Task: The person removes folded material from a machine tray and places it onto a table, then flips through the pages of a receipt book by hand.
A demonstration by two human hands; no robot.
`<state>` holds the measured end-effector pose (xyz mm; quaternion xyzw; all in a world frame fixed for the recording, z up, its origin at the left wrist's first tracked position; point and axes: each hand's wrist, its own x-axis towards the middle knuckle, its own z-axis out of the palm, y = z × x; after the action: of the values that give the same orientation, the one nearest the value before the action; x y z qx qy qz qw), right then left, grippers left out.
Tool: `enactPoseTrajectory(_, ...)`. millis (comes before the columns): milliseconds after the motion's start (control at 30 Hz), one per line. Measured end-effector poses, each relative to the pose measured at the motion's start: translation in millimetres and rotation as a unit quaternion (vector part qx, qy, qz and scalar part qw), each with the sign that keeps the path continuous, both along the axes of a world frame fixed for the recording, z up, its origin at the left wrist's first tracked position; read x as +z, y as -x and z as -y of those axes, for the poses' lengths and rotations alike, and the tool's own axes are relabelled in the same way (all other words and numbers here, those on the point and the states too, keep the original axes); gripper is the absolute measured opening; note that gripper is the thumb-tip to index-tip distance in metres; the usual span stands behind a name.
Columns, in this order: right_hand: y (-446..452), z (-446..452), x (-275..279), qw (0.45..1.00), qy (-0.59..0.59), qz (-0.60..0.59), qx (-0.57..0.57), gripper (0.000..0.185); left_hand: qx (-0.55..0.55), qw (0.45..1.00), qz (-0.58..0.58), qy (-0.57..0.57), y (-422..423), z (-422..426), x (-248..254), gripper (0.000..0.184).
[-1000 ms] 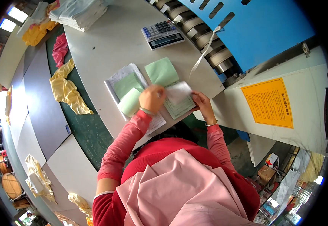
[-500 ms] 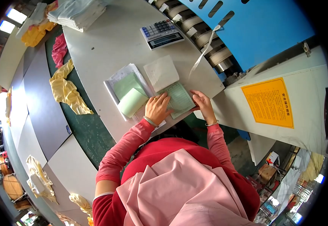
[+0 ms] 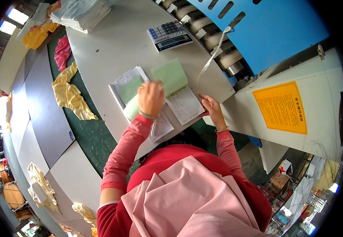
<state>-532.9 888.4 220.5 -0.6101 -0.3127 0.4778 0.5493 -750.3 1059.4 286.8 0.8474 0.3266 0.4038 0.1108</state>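
A form pad [image 3: 185, 106] lies on the table with a white printed sheet on top, its green leaf [image 3: 170, 76] turned up over the far end. At its right edge is my right hand [image 3: 213, 110], thumb and curled fingers closed on the pad's side. My left hand [image 3: 151, 98] is over a second pad [image 3: 132, 81] to the left, its fingers smeared by motion. Under that hand a green sheet [image 3: 131, 108] is partly hidden. A thin pen-like object [image 3: 153, 128] shows below my left wrist, over a printed page [image 3: 162, 127].
A calculator [image 3: 169, 36] sits farther back on the grey table [image 3: 116, 43]. A stack of folded cloth [image 3: 80, 15] is at the far left corner. Beside the table stand a blue machine [image 3: 270, 27] with rollers and a cabinet with an orange notice [image 3: 280, 107]. Yellow cloth [image 3: 71, 93] lies at left.
My left hand has lifted off the right pad and moved up and left. The right pad's green leaf is now flipped up, showing a white form. My right hand has stayed put.
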Motion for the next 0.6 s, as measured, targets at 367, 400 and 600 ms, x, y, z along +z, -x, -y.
enactPoseTrajectory(367,2.1,0.1,9.3,1.000,0.015,-0.013,-0.005,0.042,-0.154,0.964,-0.203,0.075,7.3,44.1,-39.3,0.069)
enactPoseTrajectory(400,1.8,-0.4,7.8,1.000,0.007,0.003,-0.001,0.044,-0.154,0.965,-0.202,0.070,7.1,42.7,-40.7,0.067)
enactPoseTrajectory(600,3.1,-0.8,9.9,1.000,0.007,-0.004,-0.008,0.042,-0.143,0.973,-0.175,0.053,5.5,40.9,-39.7,0.048)
